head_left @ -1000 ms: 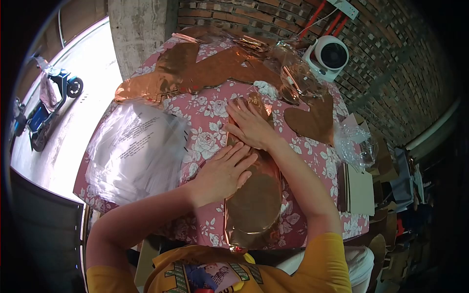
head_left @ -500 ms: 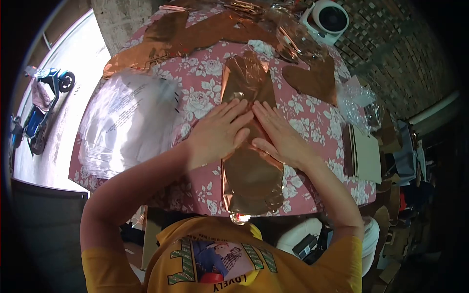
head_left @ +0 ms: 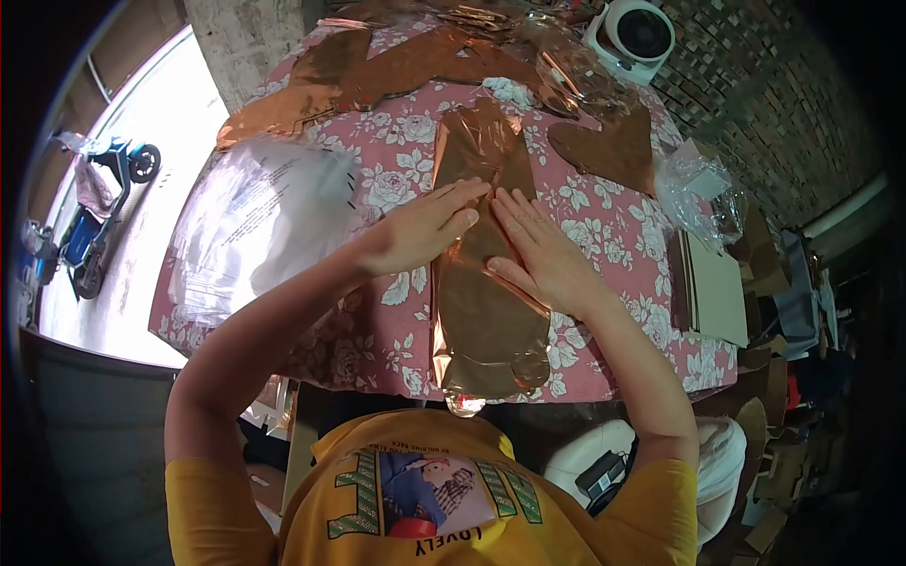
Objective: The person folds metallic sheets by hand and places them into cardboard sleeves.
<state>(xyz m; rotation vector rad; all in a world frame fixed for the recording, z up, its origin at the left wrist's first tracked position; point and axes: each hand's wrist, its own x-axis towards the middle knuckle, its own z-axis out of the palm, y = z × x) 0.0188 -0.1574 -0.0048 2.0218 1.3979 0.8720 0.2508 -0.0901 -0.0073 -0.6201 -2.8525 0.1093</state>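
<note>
A flat, folded copper-coloured foil balloon (head_left: 491, 330) lies lengthwise on the table before me, its lower end at the near edge. My left hand (head_left: 429, 226) rests on its left side at mid-length, fingers stretched out and turned partly on edge. On the right side my right hand (head_left: 543, 255) lies flat with its fingers extended and its thumb reaching toward the middle. The fingertips of both hands come close together on the foil. Creases run across the foil beyond them. Neither hand grips anything.
A stack of clear plastic bags (head_left: 260, 226) lies at left on the flowered tablecloth (head_left: 396, 330). More copper foil balloons (head_left: 406, 66) spread along the back, with a foil piece (head_left: 609, 151) at right. A white fan (head_left: 634, 40), crumpled plastic (head_left: 698, 193) and cardboard sheets (head_left: 713, 288) stand along the right.
My left hand has tilted from lying flat toward its edge, with its fingers drawn closer together. The right hand stays nearly in place on the foil. The camera view has shifted slightly.
</note>
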